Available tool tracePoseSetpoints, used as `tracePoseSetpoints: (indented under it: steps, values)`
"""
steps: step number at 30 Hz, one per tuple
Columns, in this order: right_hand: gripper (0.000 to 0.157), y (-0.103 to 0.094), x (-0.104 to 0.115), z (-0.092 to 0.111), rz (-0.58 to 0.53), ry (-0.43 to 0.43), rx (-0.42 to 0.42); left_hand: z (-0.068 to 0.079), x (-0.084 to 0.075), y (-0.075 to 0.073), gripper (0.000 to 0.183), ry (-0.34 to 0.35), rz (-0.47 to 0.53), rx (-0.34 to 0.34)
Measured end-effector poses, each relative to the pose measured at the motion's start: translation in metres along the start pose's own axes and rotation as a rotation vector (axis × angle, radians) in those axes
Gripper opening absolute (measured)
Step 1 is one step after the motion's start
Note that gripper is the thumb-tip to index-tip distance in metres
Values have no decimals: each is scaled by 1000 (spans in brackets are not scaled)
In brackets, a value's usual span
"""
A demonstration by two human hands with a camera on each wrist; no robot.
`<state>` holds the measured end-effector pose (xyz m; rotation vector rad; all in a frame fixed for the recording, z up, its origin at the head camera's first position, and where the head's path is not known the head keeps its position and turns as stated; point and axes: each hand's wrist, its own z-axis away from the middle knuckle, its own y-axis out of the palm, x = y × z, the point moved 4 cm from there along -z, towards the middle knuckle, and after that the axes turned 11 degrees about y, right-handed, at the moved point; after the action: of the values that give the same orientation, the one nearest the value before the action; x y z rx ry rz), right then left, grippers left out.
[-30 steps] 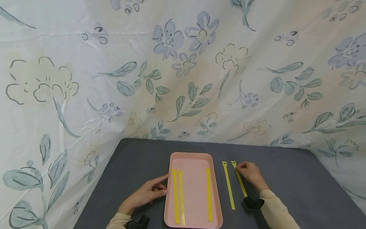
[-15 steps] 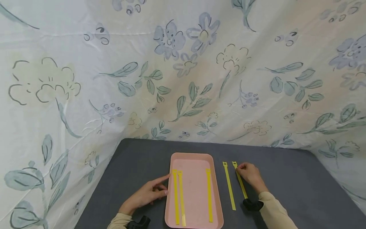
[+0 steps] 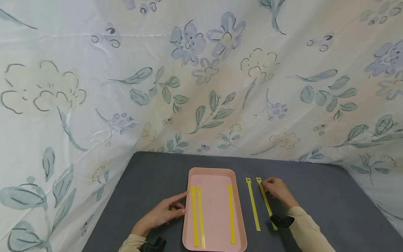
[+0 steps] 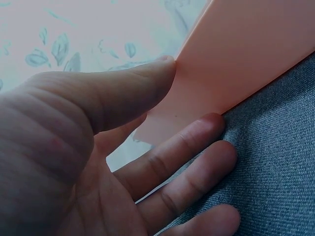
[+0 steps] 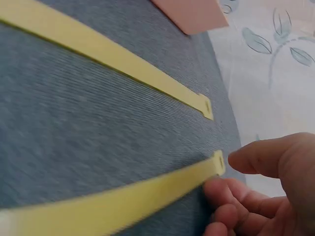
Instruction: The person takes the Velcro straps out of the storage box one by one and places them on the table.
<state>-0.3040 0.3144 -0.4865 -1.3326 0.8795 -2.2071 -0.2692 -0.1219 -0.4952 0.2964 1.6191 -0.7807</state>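
My left hand [image 3: 162, 214] is at the left side of a pink tray [image 3: 212, 175]. Its index finger reaches the rim; in the left wrist view the thumb [image 4: 133, 86] lies along the tray edge and the other fingers are loosely spread. Right of the tray, two yellow slotted straps lie on the table. My right hand [image 3: 277, 190] is at the slotted head of the outer strap [image 3: 266, 203]. In the right wrist view the thumb [image 5: 258, 158] and curved fingers [image 5: 229, 196] stand apart, either side of that head. The inner strap [image 3: 253, 204] lies untouched.
Three more yellow straps lie lengthwise in the tray: two on the left [image 3: 194, 217], side by side, and one [image 3: 231, 215] on the right. The dark grey tabletop [image 3: 157, 171] meets a flower-printed cloth [image 3: 189, 105] at the back and sides.
The right hand has shifted slightly to the right, and more of the outer strap's near end shows past the black wrist device. The left hand stays at the tray.
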Motion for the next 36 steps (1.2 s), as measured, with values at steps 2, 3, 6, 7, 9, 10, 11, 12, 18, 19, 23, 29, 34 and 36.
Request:
tracePoseSetpoints:
  steps: [2,3,6,7,9,10,11,12,18,19,23,29,34,36]
  values:
    - [36,-3,2,-2,-41,1,39,0,0,0,68,-1,3,-2]
    - [37,-4,3,-3,-59,1,51,0,0,-1,68,-1,3,-3]
    - [40,-11,14,-2,-92,-15,81,1,0,-1,67,0,8,-7]
    - [41,-14,17,-2,-96,-22,85,0,-1,-1,67,-1,7,-7]
    - [44,-22,28,1,-102,-44,89,0,-1,0,68,0,2,-9]
    - [45,-27,35,2,-103,-59,90,0,-1,1,68,-2,1,-10]
    - [46,-31,42,4,-104,-79,94,0,-1,1,68,-4,-2,-12]
    - [47,-36,50,5,-105,-96,95,-1,-1,2,68,-7,-5,-14]
    - [50,-58,94,13,-135,-198,95,-2,0,3,68,-7,-14,-22]
    - [50,-60,101,14,-143,-214,92,-2,0,3,68,-7,-12,-24]
    - [51,-69,124,23,-170,-247,63,-1,0,3,68,-7,-7,-27]
    - [51,-76,153,41,-223,-321,14,0,1,3,67,0,-14,-21]
    - [47,-76,177,58,-263,-388,4,2,-1,3,67,0,-8,-19]
    - [45,-73,185,63,-271,-410,19,3,-1,2,68,0,-8,-20]
